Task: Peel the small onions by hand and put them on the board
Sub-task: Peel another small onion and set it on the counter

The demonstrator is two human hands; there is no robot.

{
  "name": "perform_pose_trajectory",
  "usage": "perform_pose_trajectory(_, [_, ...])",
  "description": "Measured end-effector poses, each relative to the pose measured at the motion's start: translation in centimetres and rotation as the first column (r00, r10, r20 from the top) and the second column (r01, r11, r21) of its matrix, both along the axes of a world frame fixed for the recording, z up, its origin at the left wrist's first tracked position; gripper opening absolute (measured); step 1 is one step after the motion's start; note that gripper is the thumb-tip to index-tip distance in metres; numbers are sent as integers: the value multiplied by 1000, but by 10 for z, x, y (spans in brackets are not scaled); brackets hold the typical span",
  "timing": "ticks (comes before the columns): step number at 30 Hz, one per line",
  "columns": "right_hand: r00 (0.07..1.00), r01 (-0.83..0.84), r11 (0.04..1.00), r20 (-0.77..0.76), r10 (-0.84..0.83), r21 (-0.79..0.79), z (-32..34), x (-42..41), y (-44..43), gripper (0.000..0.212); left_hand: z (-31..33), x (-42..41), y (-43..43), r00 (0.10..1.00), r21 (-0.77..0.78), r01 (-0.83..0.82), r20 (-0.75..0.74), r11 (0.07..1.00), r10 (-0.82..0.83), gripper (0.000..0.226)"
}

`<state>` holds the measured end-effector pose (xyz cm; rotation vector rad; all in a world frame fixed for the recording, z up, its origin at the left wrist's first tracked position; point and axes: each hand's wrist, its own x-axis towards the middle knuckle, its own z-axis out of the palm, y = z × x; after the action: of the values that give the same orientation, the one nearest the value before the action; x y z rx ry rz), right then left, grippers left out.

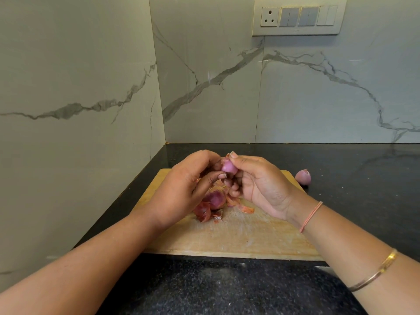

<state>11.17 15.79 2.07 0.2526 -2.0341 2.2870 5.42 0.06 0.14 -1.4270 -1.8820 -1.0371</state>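
We see both hands raised over the middle of the board, towards its far edge, sharing one small onion. The right hand pinches it, thumb on its upper end and curled fingers beneath. The left hand, fingers curled, presses its thumb tip against the onion's lower left side. The onion sits between the two thumbs, pale pink and glossy, its long axis nearly upright and leaning a little left. Below the hands a second onion, darker, lies on the board among loose skins. A third onion rests on the black countertop, just beside the board's far right corner.
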Motion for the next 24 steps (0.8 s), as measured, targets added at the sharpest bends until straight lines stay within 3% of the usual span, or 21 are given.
perform_pose_trajectory(3, [1000,-11,1000,2,11,-24,1,0,0,33,0,0,1,1000,4,-23,-20,1000,23,7])
perform_pose_trajectory(7, [1000,6,1000,-1,-6,26,-1,-2,1,34,1,2,1,999,-7,-6,37,1000,6,23])
perform_pose_trajectory(12, [1000,-5,1000,-3,5,10,-2,-3,2,32,1,1,1,999,3,-51,-1,999,51,6])
perform_pose_trajectory(14, [1000,-3,1000,-16,3,17,-2,-3,3,28,0,0,2,997,19,-75,14,997,75,10])
perform_pose_trajectory(17, [999,17,1000,-49,-16,11,-3,-4,4,24,-1,0,3,984,68,-106,153,992,94,17])
perform_pose_trajectory(21, [995,31,998,-100,-26,49,-4,-3,4,19,1,3,3,907,156,-77,421,985,4,26])
perform_pose_trajectory(24, [993,30,996,-120,-19,90,-6,-3,5,22,2,2,3,893,163,-93,451,982,10,21])
